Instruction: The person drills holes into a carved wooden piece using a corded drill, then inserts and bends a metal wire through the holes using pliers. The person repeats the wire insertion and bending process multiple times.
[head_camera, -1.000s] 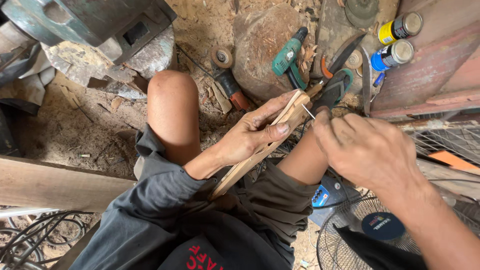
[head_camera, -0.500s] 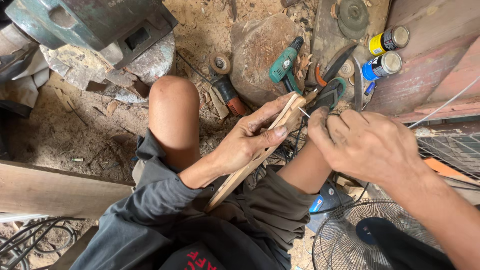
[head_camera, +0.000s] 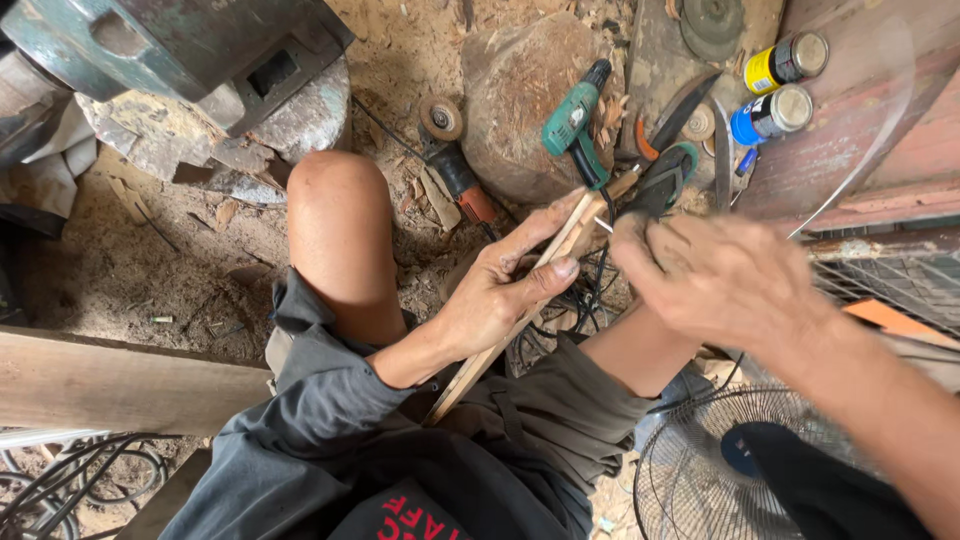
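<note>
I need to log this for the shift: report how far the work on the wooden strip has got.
Done: cannot tell, no finished section shows. In hand: the left hand grips the thin pale wooden strip across the lap, while the blurred right hand holds a small pale sliver at its upper end. Left: the green power drill lies untouched on the ground.

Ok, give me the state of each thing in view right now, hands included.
Left hand: closed around the wooden strip, thumb on top.
Wooden strip: held slanted across the lap.
Right hand: blurred, fingers pinched at the strip's top end; whether it holds anything is unclear.
Green drill: lying on the ground.
Two spray cans: lying on their sides.
Fan: blades not visibly spinning.
</note>
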